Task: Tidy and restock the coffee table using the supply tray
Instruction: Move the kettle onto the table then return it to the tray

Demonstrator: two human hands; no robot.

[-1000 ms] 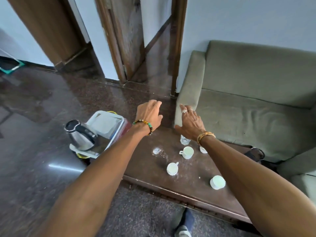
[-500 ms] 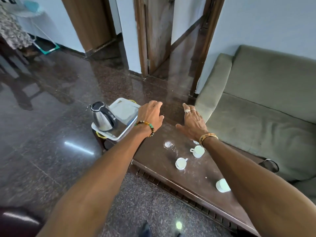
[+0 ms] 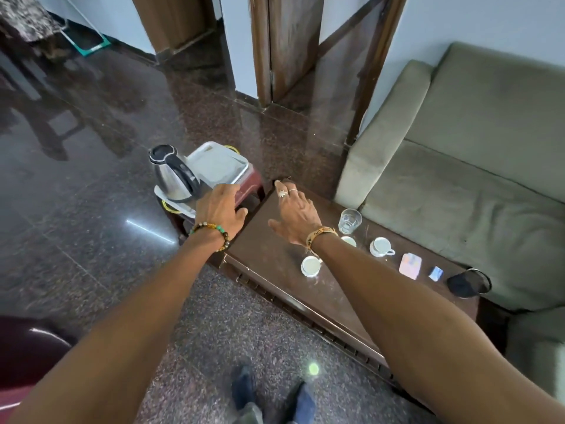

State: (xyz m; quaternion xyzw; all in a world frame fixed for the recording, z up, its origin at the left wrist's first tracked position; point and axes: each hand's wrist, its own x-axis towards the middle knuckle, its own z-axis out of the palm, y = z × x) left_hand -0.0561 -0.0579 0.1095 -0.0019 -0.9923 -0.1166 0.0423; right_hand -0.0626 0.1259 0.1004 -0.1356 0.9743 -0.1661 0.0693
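Note:
A dark wooden coffee table (image 3: 275,258) runs from centre to lower right. On it stand a clear glass (image 3: 349,220), a white cup (image 3: 310,265), a second white cup (image 3: 380,247) and a third cup (image 3: 348,241) half hidden by my right wrist. At the table's left end a white supply tray (image 3: 218,162) rests on a red stool and carries a steel kettle (image 3: 171,174). My left hand (image 3: 220,209) hovers by the tray's near edge, fingers apart, holding nothing. My right hand (image 3: 293,214) is spread over the table's far left corner, empty.
A pink card (image 3: 410,265), a small blue packet (image 3: 435,273) and a dark pouch with a ring (image 3: 467,284) lie toward the table's right end. A green sofa (image 3: 474,179) stands behind the table. A dark red chair (image 3: 27,350) is at lower left. My feet (image 3: 272,396) are on the floor.
The view has swung left and back, showing more of the table's right end. Both hands have moved toward the tray and the table's left corner; neither has taken hold of anything.

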